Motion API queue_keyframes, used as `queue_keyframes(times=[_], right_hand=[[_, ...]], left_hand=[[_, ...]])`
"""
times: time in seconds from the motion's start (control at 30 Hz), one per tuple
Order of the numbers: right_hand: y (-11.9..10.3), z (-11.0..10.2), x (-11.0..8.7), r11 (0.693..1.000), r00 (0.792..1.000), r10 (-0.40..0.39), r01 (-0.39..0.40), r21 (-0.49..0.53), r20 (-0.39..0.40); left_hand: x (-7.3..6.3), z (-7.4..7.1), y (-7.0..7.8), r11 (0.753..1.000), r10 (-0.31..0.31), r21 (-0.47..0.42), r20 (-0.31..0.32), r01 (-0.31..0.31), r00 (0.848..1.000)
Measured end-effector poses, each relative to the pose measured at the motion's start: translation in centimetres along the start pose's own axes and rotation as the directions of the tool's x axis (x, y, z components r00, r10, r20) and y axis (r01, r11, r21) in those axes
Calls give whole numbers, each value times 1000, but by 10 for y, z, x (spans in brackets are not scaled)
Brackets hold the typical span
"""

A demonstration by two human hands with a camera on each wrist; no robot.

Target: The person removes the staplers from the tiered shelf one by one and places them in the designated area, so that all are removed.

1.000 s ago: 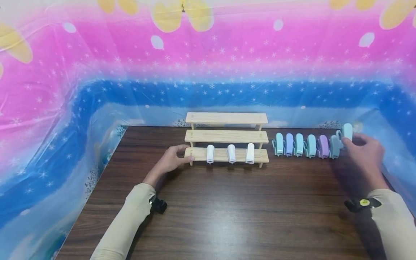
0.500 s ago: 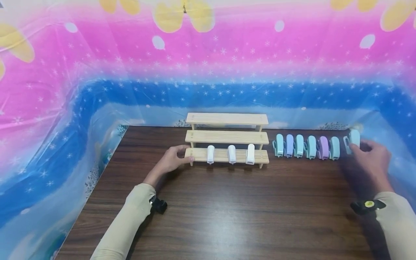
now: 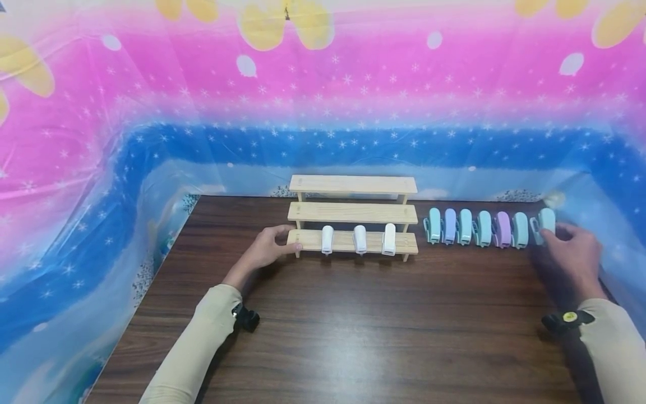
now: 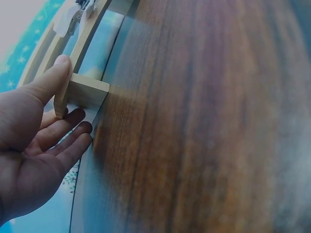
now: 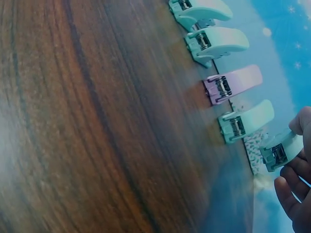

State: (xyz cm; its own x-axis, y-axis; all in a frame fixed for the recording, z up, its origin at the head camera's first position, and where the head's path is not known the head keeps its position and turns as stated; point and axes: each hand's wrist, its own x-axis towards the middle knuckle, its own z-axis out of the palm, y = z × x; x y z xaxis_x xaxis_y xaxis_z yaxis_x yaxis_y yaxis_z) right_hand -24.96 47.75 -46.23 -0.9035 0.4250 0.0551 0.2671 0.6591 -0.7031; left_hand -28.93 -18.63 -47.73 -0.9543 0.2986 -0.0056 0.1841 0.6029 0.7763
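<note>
My left hand (image 3: 264, 247) pinches the left end of the lowest step of a three-tier wooden display stand (image 3: 351, 212). In the left wrist view its thumb lies on the board's edge and the fingers are below. Three white spring clips (image 3: 359, 239) sit spaced along that lowest step. At the right, my right hand (image 3: 575, 252) pinches a mint green spring clip (image 3: 547, 223) between thumb and fingers. This clip (image 5: 280, 151) stands upright at the right end of a row, a small gap from its mint neighbour (image 3: 519, 230).
The row beside the stand holds several upright clips in mint, a lavender clip (image 3: 448, 226) and a purple clip (image 3: 502, 229). A dark wood table (image 3: 323, 325) lies under everything. A patterned cloth backdrop (image 3: 323, 112) rises behind and along both sides.
My right hand has carried the mint clip from against the row's end out to the right, then slightly back left and down. My left hand stays on the stand.
</note>
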Motion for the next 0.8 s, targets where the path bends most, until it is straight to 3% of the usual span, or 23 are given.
queue_keyframes(times=[0.47,0.8], right_hand=[[14,14,12,999,1000,-18,17,-41,-22],[17,17,15,999,999,31,-31,-32,-10]], left_hand=[[-1,1,1,1000,5,0,-7,-5,1000],[-2,0,1,1000,1,-4,-8,-1,1000]])
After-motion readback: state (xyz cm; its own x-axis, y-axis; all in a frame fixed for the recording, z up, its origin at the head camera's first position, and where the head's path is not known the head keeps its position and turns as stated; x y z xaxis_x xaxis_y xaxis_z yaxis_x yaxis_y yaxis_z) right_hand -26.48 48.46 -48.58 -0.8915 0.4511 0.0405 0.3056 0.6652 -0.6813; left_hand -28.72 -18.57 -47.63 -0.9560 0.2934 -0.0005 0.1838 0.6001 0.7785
